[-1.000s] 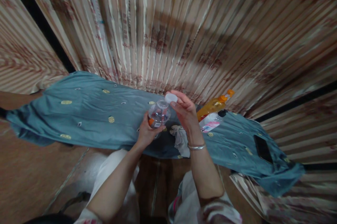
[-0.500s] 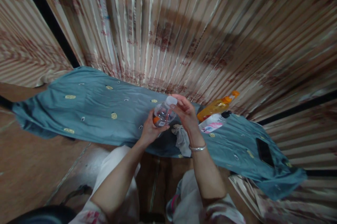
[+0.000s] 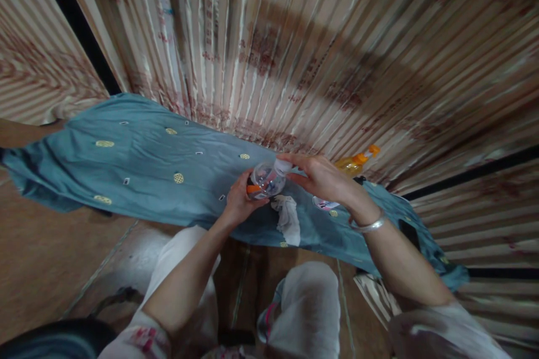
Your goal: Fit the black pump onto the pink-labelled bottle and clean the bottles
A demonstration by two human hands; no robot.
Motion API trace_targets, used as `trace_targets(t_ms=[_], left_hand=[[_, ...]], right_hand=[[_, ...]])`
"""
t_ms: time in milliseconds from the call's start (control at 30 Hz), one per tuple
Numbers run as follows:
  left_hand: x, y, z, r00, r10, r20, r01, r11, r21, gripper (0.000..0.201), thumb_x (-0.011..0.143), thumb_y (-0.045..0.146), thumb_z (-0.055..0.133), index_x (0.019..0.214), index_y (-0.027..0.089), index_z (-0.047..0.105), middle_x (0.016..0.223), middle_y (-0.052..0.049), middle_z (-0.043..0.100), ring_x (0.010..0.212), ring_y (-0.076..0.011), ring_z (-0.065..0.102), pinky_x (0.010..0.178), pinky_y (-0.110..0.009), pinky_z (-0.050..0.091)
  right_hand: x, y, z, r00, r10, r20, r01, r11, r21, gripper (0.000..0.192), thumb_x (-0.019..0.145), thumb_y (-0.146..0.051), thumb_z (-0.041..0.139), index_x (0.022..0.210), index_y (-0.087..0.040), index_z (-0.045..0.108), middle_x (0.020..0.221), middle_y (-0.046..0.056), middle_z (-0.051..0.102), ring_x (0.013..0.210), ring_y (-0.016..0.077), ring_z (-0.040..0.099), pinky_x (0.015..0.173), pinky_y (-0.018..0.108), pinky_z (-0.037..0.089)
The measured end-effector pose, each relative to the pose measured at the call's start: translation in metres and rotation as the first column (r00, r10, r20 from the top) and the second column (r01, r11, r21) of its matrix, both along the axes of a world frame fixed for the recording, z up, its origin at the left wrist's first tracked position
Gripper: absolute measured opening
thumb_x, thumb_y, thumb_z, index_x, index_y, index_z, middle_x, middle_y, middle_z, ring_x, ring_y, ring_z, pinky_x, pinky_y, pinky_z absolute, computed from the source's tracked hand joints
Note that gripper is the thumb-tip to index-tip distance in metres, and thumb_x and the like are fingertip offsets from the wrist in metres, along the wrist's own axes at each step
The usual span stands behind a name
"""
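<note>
Room leftward, curtain (image 3: 236, 55) behind, orange bottle (image 3: 351, 165) rightward

Camera: one, worn on the head. Facing: forward and steeply down. Range: near, hands (image 3: 241, 200) about mid-view. Coverage: knees (image 3: 310, 291) at the near edge, seen from above; surface (image 3: 143, 171) beyond, crossing left to right; floor (image 3: 46, 252) at near left; curtain (image 3: 252, 39) across the far side, filling the upper half of view.
</note>
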State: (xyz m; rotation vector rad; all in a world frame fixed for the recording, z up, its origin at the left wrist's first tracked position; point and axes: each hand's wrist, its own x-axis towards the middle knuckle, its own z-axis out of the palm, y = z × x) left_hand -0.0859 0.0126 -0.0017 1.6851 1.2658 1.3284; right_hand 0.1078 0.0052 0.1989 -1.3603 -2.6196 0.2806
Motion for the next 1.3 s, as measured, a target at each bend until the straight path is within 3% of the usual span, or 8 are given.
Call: trace_targets(t_ms=[100,333,467,633,1000,1300], left_hand=[[0.002,0.0,-0.002,0.999,-0.032,-0.007,0.032,0.999,-0.03,0.085,0.061,0.026,0.095,0.136,0.023,0.055,0.127,-0.01,0.074,0.119,-0.0331,0.072,0.106,-0.053,0.056],[0.003,0.001,-0.003,0.997,-0.07,-0.028,0.07,0.997,-0.014,0.087,0.062,0.029,0.094,0.138,0.021,0.053,0.127,-0.011,0.073,0.121,-0.0337,0.07,0.107,-0.052,0.055],[0.004,0.002,-0.004,0.997,-0.068,-0.043,0.068,0.998,-0.008,0.087,0.063,0.028,0.093,0.139,0.022,0.052,0.128,-0.011,0.073,0.121,-0.0338,0.07,0.107,-0.052,0.055],[0.006,0.003,-0.006,0.997,-0.056,-0.058,0.056,0.998,0.002,0.087,0.061,0.026,0.094,0.138,0.022,0.054,0.13,-0.012,0.072,0.122,-0.0346,0.07,0.109,-0.055,0.052],[0.011,0.005,-0.013,0.997,-0.027,-0.065,0.031,0.997,0.067,0.088,0.06,0.026,0.094,0.139,0.025,0.055,0.133,-0.012,0.071,0.124,-0.0372,0.069,0.109,-0.058,0.053],[0.013,0.004,-0.012,0.997,-0.004,-0.076,0.01,0.997,0.074,0.088,0.06,0.026,0.094,0.14,0.025,0.056,0.134,-0.013,0.07,0.128,-0.0385,0.067,0.11,-0.058,0.052]], right_hand=[[0.001,0.004,0.006,0.997,-0.01,0.078,0.014,0.999,-0.051,0.038,0.099,-0.024,0.064,0.136,-0.017,0.068,0.122,0.011,0.08,0.103,0.0252,0.077,0.091,0.033,0.055],[-0.001,0.018,0.012,0.994,-0.067,0.089,0.076,0.993,-0.095,0.024,0.095,-0.03,0.069,0.113,-0.015,0.073,0.091,0.005,0.078,0.084,0.0201,0.071,0.075,0.027,0.048],[-0.002,0.02,0.017,0.989,-0.028,0.142,0.045,0.991,-0.123,0.035,0.095,-0.03,0.068,0.126,-0.014,0.071,0.094,0.006,0.078,0.082,0.0196,0.07,0.074,0.026,0.046],[0.001,0.015,0.021,0.983,0.016,0.18,0.013,0.988,-0.156,0.026,0.093,-0.023,0.067,0.118,-0.017,0.073,0.095,0.005,0.078,0.08,0.018,0.068,0.075,0.026,0.046],[-0.002,0.005,0.019,0.948,-0.032,0.316,0.053,0.997,-0.06,0.036,0.098,-0.023,0.068,0.132,-0.013,0.066,0.096,0.008,0.076,0.084,0.0205,0.069,0.075,0.027,0.041],[-0.006,0.009,0.018,0.892,-0.05,0.449,0.068,0.997,-0.023,0.032,0.106,-0.04,0.059,0.118,-0.011,0.069,0.088,0.012,0.078,0.082,0.0241,0.074,0.066,0.029,0.036]])
